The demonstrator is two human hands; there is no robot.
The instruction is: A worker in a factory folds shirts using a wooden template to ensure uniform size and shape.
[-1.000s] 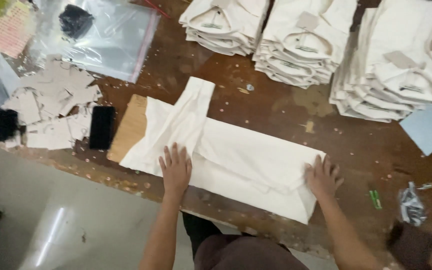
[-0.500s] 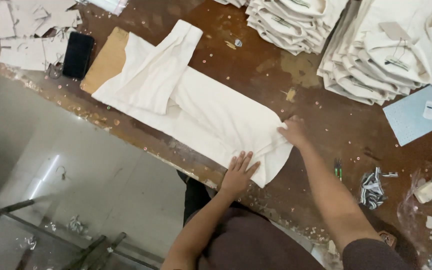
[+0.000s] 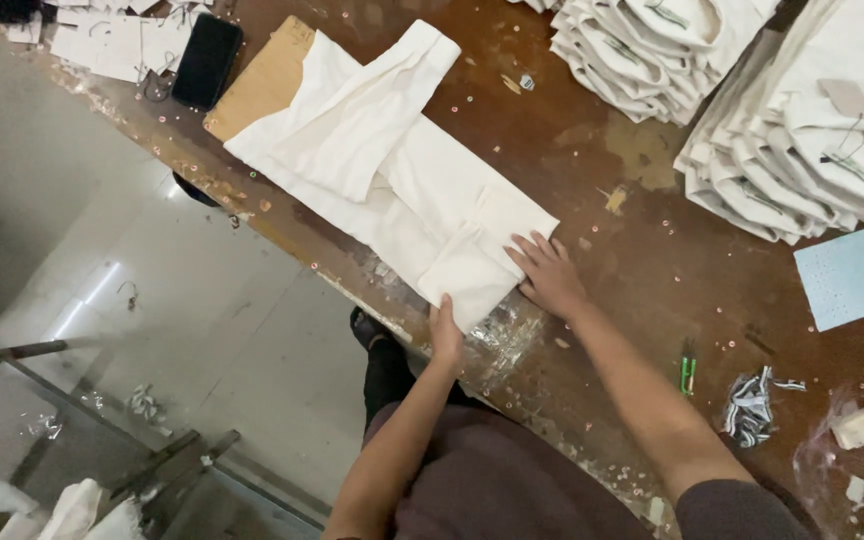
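White cotton shirt (image 3: 392, 190), folded long and narrow, lies slantwise on the worn brown wooden table (image 3: 642, 290), its lower end at the table's near edge. I have my left hand (image 3: 444, 335) at that lower end of the shirt, fingers curled around the hem where it meets the table edge, gripping the cloth. My right hand (image 3: 550, 275) lies flat just beside the same end, fingers spread, fingertips touching the folded-up corner of the fabric.

Under the far end of the shirt a tan cardboard sheet (image 3: 260, 82) sticks out, and beyond that sits a black phone (image 3: 207, 60). Well beyond the shirt, on the far side of the table, stand stacks of folded white shirts (image 3: 752, 110). A pale blue card (image 3: 857, 272) lies near those stacks. I see no containers here with anything in them.

Compared with half a second ago, the lower end of the shirt has been folded back up over itself, so the garment is shorter, and both hands have shifted closer together at the new fold.
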